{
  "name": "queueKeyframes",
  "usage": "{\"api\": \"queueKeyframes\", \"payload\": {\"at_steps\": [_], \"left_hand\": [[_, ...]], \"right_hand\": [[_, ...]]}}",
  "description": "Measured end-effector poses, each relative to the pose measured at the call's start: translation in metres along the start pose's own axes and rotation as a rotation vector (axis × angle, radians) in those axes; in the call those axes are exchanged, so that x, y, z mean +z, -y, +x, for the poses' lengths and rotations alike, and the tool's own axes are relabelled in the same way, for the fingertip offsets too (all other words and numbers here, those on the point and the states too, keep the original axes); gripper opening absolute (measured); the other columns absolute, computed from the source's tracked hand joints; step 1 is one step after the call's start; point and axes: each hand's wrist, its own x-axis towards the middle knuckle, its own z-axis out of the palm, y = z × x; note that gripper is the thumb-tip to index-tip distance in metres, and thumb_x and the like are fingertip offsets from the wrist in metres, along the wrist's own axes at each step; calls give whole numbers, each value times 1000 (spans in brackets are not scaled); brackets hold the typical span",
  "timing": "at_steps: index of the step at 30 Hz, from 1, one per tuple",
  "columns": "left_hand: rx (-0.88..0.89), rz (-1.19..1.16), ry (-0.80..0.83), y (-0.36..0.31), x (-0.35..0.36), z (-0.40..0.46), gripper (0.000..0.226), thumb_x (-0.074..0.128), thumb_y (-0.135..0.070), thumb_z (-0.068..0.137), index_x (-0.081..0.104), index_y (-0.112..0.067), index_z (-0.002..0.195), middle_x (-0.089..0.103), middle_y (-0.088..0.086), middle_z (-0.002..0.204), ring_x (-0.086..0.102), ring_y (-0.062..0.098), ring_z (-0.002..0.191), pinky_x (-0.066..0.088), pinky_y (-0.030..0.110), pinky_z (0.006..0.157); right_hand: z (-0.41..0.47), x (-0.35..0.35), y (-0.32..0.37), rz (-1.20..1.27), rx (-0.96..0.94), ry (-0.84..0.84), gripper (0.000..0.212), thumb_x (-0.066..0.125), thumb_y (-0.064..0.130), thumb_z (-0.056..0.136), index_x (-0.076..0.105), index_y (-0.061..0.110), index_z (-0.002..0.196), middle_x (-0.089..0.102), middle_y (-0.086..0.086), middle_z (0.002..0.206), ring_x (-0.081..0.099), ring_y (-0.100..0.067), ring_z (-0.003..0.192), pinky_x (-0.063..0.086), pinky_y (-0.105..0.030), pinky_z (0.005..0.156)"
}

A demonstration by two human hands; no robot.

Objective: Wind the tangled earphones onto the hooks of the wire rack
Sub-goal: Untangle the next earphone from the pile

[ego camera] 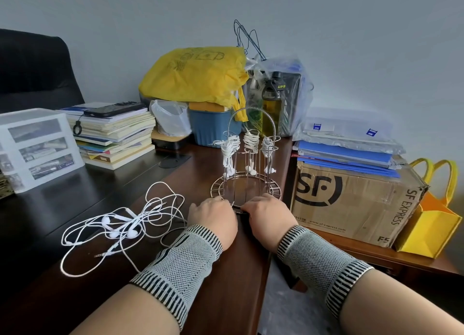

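Observation:
A metal wire rack with an arched handle stands on the dark wooden desk. Three of its hooks carry wound white earphones, their earbuds hanging down. A loose tangle of white earphones lies on the desk to the left of my hands. My left hand and my right hand sit side by side at the front of the rack's base ring, fingers curled over it. The fingertips are hidden behind the knuckles. Both wrists wear grey knitted bands.
A stack of books with a phone on top and a white drawer unit stand at the left. Behind the rack are a yellow bag, a blue bin and a bottle. A cardboard box stands at the right, past the desk's edge.

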Motion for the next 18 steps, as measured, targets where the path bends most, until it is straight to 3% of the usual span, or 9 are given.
{"api": "queueKeyframes", "payload": {"at_steps": [7, 11, 12, 15, 16, 18], "left_hand": [[-1, 10, -36, -1, -2, -3, 26, 40, -33, 98, 60, -19, 108, 60, -3, 119, 55, 21, 115, 38, 42, 99], [63, -15, -62, -4, -7, -9, 26, 44, -28, 97, 60, -18, 115, 54, -3, 134, 47, 19, 126, 39, 38, 103], [86, -32, -82, -3, -11, -12, 28, 44, -26, 97, 59, -18, 119, 53, -3, 136, 47, 19, 127, 40, 37, 103], [103, -141, -216, 14, -28, -20, 30, 47, -25, 96, 61, -24, 123, 57, -7, 131, 53, 16, 119, 41, 32, 100], [83, -185, -265, 25, -34, -24, 29, 50, -24, 95, 63, -25, 121, 59, -8, 127, 56, 15, 115, 42, 30, 99], [5, -232, -347, 55, -45, -32, 25, 53, -22, 94, 66, -25, 116, 61, -7, 120, 61, 14, 105, 46, 30, 94]], "right_hand": [[-1, 1, 1, -6, 6, -27, 33, 38, 7, 93, 60, 13, 117, 61, -4, 115, 53, -21, 103, 31, -22, 95], [-2, 0, 5, -36, -2, -49, 28, 38, 9, 93, 59, 9, 112, 56, -8, 113, 47, -28, 108, 34, -29, 97], [-2, -1, 8, -62, -26, -81, 26, 40, 7, 91, 62, 7, 104, 59, -10, 107, 50, -31, 102, 40, -33, 93], [1, 2, 12, -18, -13, -247, 10, 63, 2, 68, 66, 9, 75, 62, -8, 79, 57, -30, 73, 56, -36, 64], [3, 4, 18, 30, -4, -305, 14, 69, 2, 62, 67, 10, 72, 62, -7, 76, 58, -29, 69, 56, -33, 60], [5, 5, 45, 209, -9, -370, 12, 60, 9, 70, 70, 13, 75, 63, -5, 77, 58, -28, 69, 53, -29, 62]]}}
